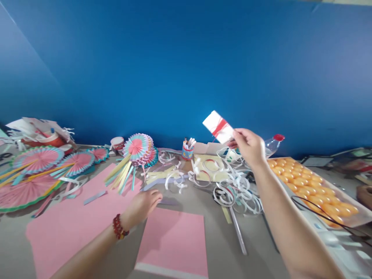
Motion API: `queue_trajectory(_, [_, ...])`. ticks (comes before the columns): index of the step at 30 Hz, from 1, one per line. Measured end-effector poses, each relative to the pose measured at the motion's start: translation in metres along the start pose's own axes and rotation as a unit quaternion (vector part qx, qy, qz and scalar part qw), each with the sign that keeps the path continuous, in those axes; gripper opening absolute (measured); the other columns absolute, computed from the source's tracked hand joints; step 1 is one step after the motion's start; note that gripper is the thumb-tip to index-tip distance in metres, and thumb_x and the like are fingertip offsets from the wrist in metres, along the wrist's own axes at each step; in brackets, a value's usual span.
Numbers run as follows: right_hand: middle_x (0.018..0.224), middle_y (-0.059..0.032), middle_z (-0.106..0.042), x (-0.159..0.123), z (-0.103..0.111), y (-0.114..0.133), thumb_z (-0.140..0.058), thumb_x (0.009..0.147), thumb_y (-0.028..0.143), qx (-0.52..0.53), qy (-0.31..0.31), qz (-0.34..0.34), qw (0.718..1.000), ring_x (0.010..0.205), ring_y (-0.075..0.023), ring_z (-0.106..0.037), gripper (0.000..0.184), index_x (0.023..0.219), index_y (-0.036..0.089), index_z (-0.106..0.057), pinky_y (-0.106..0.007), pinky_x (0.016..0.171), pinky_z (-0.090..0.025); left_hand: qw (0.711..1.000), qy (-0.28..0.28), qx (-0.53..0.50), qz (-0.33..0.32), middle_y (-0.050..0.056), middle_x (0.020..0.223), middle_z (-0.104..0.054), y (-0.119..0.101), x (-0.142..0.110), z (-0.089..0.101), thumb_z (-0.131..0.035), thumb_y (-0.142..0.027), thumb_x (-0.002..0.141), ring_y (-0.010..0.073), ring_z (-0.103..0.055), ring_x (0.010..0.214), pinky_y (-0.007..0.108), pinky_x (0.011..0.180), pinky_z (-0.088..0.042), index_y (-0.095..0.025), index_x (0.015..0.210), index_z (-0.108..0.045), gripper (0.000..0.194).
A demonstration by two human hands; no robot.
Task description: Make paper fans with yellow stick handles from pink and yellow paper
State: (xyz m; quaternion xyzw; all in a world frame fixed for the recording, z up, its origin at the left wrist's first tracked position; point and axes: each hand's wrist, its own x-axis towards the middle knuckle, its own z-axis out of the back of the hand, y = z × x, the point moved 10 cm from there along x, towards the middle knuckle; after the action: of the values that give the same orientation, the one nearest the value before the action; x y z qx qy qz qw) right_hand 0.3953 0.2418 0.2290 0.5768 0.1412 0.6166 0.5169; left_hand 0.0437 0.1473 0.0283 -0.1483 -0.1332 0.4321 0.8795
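Observation:
In my right hand (250,146), thumb and fingers pinch a white card wound with red thread (220,127), lifted against the blue wall. My left hand (143,205), with a red beaded bracelet at the wrist, is over the table by the top left corner of a pink paper sheet (176,240). Its fingers are loosely curled together, and nothing shows in them. That sheet has a white strip along its near edge. To the left lies a larger pink sheet (69,228). Curled white paper strips (241,186) lie heaped below my right hand.
Pleated paper rosettes (136,149) and pink fans (37,162) fill the back left. A pencil cup (187,151) stands by the wall. At right are a tray of orange balls (312,188), a red-capped clear bottle (273,144) and a black cable (319,211).

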Motion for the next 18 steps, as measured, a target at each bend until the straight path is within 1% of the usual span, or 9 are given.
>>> queue_trajectory(3, [0.066,-0.0001,-0.070,0.003,0.006,0.016,-0.066,0.086,0.053,0.017,-0.027,0.019,0.999,0.055,-0.0169,-0.070,0.037,0.099,0.019,-0.066,-0.026,0.052,-0.058,1.000,-0.020,-0.011,-0.012,0.002,0.088,-0.066,-0.003,0.003,-0.001,-0.039,-0.022,0.101,0.0167,-0.064,0.078,0.026,0.068,-0.045,-0.022,0.092,-0.064,0.026])
queue_trajectory(7, [0.068,-0.0009,-0.071,0.001,-0.017,0.037,-0.066,0.086,0.053,0.023,0.043,0.026,0.998,0.060,-0.0176,-0.072,0.036,0.099,0.019,-0.066,-0.027,0.057,-0.061,0.998,-0.056,-0.008,-0.014,0.005,0.096,-0.068,-0.003,0.018,0.013,-0.040,-0.020,0.100,0.0202,-0.065,0.090,0.031,0.081,-0.049,-0.022,0.098,-0.067,0.027])
queue_trajectory(9, [0.069,-0.0013,-0.072,-0.002,-0.027,0.048,-0.066,0.087,0.052,0.053,0.051,0.028,0.997,0.061,-0.0180,-0.072,0.035,0.100,0.019,-0.066,-0.028,0.058,-0.061,0.995,-0.099,-0.005,-0.014,0.008,0.114,-0.066,-0.011,0.032,0.036,-0.041,-0.022,0.101,0.0246,-0.061,0.109,0.038,0.095,-0.046,-0.022,0.111,-0.065,0.026])
queue_trajectory(10, [0.070,-0.0015,-0.072,-0.005,-0.033,0.055,-0.066,0.087,0.051,0.070,0.055,0.027,0.996,0.061,-0.0180,-0.072,0.034,0.100,0.019,-0.067,-0.028,0.058,-0.061,0.992,-0.124,-0.008,-0.020,0.010,0.126,-0.062,-0.019,0.041,0.051,-0.044,-0.027,0.101,0.0256,-0.057,0.118,0.040,0.102,-0.043,-0.023,0.124,-0.058,0.028])
queue_trajectory(12, [0.070,-0.0017,-0.072,-0.010,-0.051,0.069,-0.066,0.087,0.049,0.099,0.079,0.022,0.992,0.061,-0.0177,-0.072,0.033,0.100,0.019,-0.067,-0.028,0.059,-0.062,0.971,-0.224,-0.052,-0.058,0.014,0.141,-0.053,-0.044,0.058,0.094,-0.052,-0.038,0.099,0.0274,-0.047,0.132,0.042,0.111,-0.037,-0.019,0.143,-0.041,0.049])
queue_trajectory(14, [0.069,-0.0011,-0.071,-0.016,-0.072,0.086,-0.066,0.088,0.049,0.120,0.119,0.020,0.985,0.061,-0.0168,-0.072,0.033,0.101,0.018,-0.067,-0.029,0.060,-0.062,0.944,-0.291,-0.117,-0.098,0.017,0.146,-0.047,-0.070,0.080,0.127,-0.053,-0.044,0.098,0.0279,-0.042,0.137,0.043,0.112,-0.036,-0.018,0.149,-0.028,0.062])
queue_trajectory(16, [0.068,-0.0002,-0.071,-0.017,-0.087,0.102,-0.065,0.088,0.047,0.133,0.144,0.023,0.980,0.060,-0.0158,-0.071,0.032,0.102,0.018,-0.068,-0.029,0.060,-0.062,0.921,-0.308,-0.209,-0.115,0.018,0.138,-0.055,-0.085,0.107,0.142,-0.049,-0.047,0.099,0.0266,-0.052,0.129,0.039,0.103,-0.045,-0.017,0.144,-0.033,0.056])
queue_trajectory(17, [0.068,0.0000,-0.071,-0.015,-0.088,0.108,-0.066,0.088,0.045,0.140,0.142,0.027,0.980,0.059,-0.0155,-0.071,0.030,0.101,0.017,-0.068,-0.028,0.059,-0.062,0.916,-0.281,-0.258,-0.120,0.015,0.121,-0.066,-0.090,0.122,0.140,-0.044,-0.046,0.101,0.0239,-0.062,0.114,0.035,0.095,-0.049,-0.017,0.136,-0.042,0.045])
queue_trajectory(18, [0.068,-0.0001,-0.071,-0.009,-0.083,0.112,-0.067,0.087,0.042,0.151,0.124,0.030,0.980,0.058,-0.0154,-0.071,0.028,0.099,0.017,-0.068,-0.028,0.058,-0.061,0.917,-0.226,-0.302,-0.130,0.011,0.099,-0.072,-0.094,0.136,0.130,-0.036,-0.044,0.104,0.0203,-0.068,0.096,0.032,0.087,-0.051,-0.016,0.126,-0.049,0.038])
